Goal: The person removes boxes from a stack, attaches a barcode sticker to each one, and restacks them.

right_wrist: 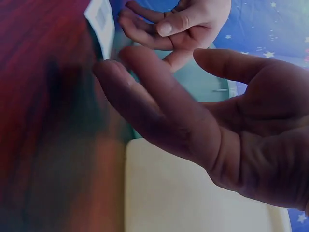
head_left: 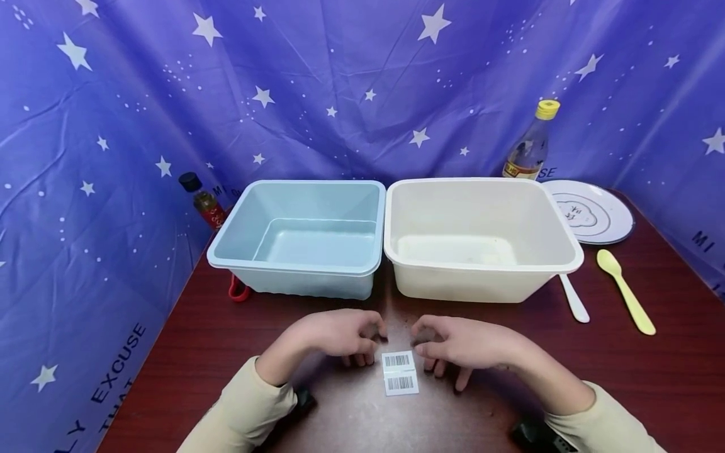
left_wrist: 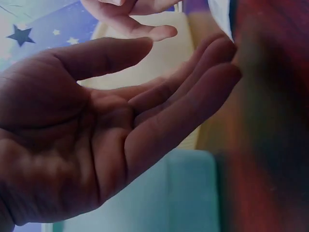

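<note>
1. Label is lying flat on the counter, long axis running toward and away from the person, squarely between both hands.
2. Left hand is hovering just left of it, fingers loosely curled, holding nothing.
3. Right hand is mirroring it, fingers relaxed, equally near.
4. Blue tub and white tub are sitting behind; spoons lying well right. Nothing is blocking.
</note>
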### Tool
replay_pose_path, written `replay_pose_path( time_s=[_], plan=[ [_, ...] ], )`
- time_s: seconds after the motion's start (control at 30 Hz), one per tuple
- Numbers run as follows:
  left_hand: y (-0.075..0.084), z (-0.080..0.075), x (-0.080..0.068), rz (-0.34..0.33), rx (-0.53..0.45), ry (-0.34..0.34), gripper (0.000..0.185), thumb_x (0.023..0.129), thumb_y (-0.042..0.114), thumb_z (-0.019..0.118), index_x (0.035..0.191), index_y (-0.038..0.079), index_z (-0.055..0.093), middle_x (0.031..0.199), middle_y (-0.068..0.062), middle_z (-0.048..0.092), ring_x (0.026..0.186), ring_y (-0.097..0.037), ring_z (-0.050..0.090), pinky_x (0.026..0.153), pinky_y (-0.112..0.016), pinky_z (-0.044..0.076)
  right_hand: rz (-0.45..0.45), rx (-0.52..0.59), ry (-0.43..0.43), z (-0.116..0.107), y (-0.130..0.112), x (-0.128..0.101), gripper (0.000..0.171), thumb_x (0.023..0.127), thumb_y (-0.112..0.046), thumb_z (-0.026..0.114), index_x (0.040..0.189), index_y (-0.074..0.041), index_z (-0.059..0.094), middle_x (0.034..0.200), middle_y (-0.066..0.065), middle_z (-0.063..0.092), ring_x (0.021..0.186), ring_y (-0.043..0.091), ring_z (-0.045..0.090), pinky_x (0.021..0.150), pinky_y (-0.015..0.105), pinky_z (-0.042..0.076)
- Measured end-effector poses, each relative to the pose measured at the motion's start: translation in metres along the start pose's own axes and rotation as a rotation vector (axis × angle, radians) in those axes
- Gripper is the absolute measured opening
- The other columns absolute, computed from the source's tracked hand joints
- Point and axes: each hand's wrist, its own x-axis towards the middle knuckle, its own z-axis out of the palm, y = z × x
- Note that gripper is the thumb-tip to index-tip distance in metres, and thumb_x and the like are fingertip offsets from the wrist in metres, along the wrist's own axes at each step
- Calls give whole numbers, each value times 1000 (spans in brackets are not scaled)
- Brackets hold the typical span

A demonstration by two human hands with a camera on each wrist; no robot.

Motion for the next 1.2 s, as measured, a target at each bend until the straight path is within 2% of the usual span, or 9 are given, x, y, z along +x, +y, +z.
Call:
replay_pose_path(
  time_s=[0.13, 0.43, 0.7, 0.9, 1.07, 1.2],
  plan=[
    [-5, 5, 6, -42, -92, -39, 19, 95, -5, 55, 113, 3, 54, 79, -16, 70, 68, -26, 67, 56, -39, 57, 60, 43, -19, 2, 5, 6, 33, 101, -19, 60, 128, -2, 51, 90, 16, 67, 78, 29, 67, 48, 42, 56],
    [-6, 8, 15, -21, -216, -27, 24, 96, -7, 52, 120, -1, 53, 86, -18, 70, 76, -25, 66, 58, -38, 58, 57, 120, -41, 2, 11, 11, 37, 102, -17, 55, 133, 1, 46, 89, 20, 67, 77, 29, 67, 49, 43, 57],
    [-8, 9, 20, 12, -273, 62, 34, 91, -11, 53, 124, -4, 51, 95, -16, 67, 81, -27, 66, 60, -39, 59, 42, 142, -17, -1, 11, 13, 37, 102, -16, 55, 134, 2, 48, 94, 20, 67, 80, 30, 67, 52, 42, 58],
    [-9, 13, 26, 86, -303, 139, 30, 86, -17, 61, 114, -6, 58, 92, -15, 62, 74, -21, 64, 62, -37, 59, 9, 148, -21, -4, 12, 16, 40, 102, -15, 54, 136, 5, 48, 102, 18, 64, 82, 30, 67, 54, 43, 58],
    [-9, 13, 30, 149, -244, 208, 35, 79, -23, 59, 109, -5, 63, 87, -11, 62, 76, -16, 62, 64, -29, 56, -28, 74, -9, -5, 12, 18, 39, 100, -14, 57, 134, 5, 51, 104, 15, 66, 85, 29, 66, 58, 43, 59],
    [-7, 11, 30, 202, -231, 247, 36, 81, -21, 60, 113, -5, 62, 89, -7, 62, 79, -14, 63, 68, -24, 52, -153, -96, 10, -6, 11, 21, 30, 101, -16, 59, 127, 0, 59, 104, 10, 68, 85, 26, 64, 62, 38, 56]
  ],
)
